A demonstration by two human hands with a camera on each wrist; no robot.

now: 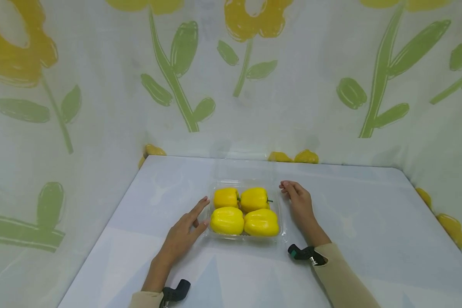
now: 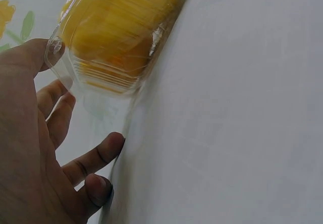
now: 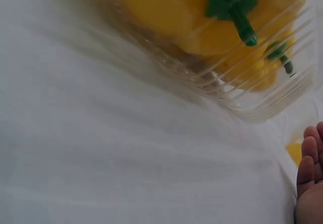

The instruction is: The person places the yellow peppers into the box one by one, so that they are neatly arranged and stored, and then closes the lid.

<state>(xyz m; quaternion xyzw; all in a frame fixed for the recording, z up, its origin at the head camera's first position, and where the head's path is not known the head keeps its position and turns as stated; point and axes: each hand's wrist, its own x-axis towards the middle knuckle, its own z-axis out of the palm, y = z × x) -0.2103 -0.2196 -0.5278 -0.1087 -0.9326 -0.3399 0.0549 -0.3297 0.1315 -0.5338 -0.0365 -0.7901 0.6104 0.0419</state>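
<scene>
A clear plastic clamshell box (image 1: 246, 238) sits on the table, its transparent lid (image 1: 246, 169) folded back toward the wall. Inside lie several yellow bell peppers (image 1: 227, 220), with green stems (image 3: 234, 12) visible in the right wrist view. My left hand (image 1: 182, 235) is at the box's left side, fingers extended. In the left wrist view, the thumb of that hand (image 2: 30, 118) meets the box's rim (image 2: 53, 47), and the other fingers spread out below it. Just off the right side is my right hand (image 1: 300, 207), fingers loosely bent and holding nothing.
The white table (image 1: 369, 239) has pale blue patterns and ends at a back edge close behind the lid. A curtain-like wall covering (image 1: 300, 85) with printed yellow flowers surrounds it. Black wrist cameras (image 1: 177, 291) are strapped to both forearms.
</scene>
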